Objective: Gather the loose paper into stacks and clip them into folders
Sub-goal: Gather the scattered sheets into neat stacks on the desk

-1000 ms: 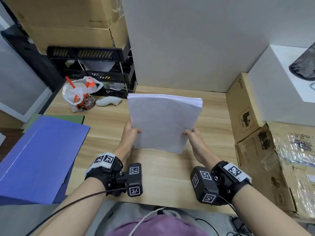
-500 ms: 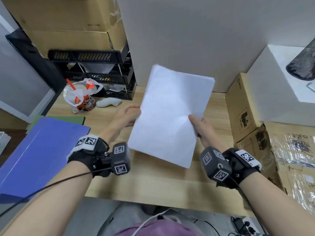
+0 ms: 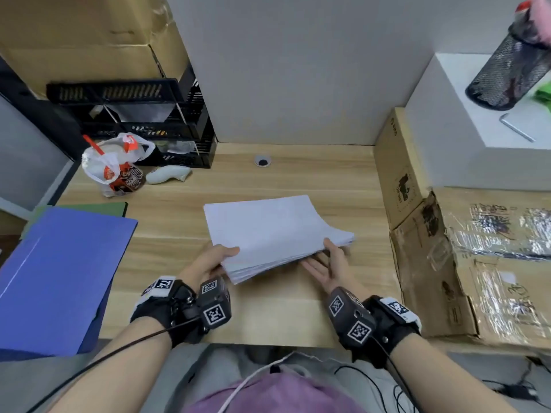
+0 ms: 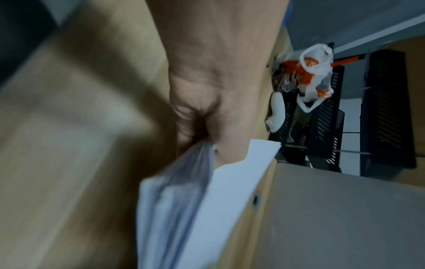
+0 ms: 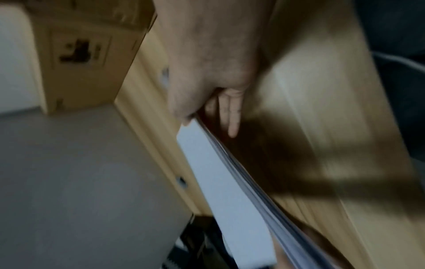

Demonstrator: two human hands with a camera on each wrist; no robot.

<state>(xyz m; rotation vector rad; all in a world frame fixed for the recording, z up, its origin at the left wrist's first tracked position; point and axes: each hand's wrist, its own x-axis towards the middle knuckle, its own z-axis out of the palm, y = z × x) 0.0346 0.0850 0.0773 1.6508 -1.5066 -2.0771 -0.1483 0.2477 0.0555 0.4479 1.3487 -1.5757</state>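
Note:
A stack of white paper (image 3: pixel 268 231) lies nearly flat, low over the wooden desk (image 3: pixel 268 317); whether its far edge touches the wood I cannot tell. My left hand (image 3: pixel 214 259) grips its near-left corner, thumb on top. My right hand (image 3: pixel 328 259) is turned palm up at the near-right edge, thumb on top and fingers underneath. In the left wrist view the left hand (image 4: pixel 207 109) pinches the fanned sheets of the stack (image 4: pixel 184 209). The right wrist view shows straight fingers (image 5: pixel 232 116) below the stack (image 5: pixel 218 172). A blue folder (image 3: pixel 59 272) lies shut at the left, over a green folder (image 3: pixel 80 207).
A bagged drink cup (image 3: pixel 116 168) and a white object (image 3: pixel 167 175) sit at the back left before a black tray rack (image 3: pixel 134 120). Cardboard boxes (image 3: pixel 447 248) line the right side. A mesh pen holder (image 3: pixel 504 73) stands on a white box (image 3: pixel 477 129).
The stack stood upright between both hands, was then lifted and tilted, and now has come down nearly flat over the desk. The right hand has turned palm up under it.

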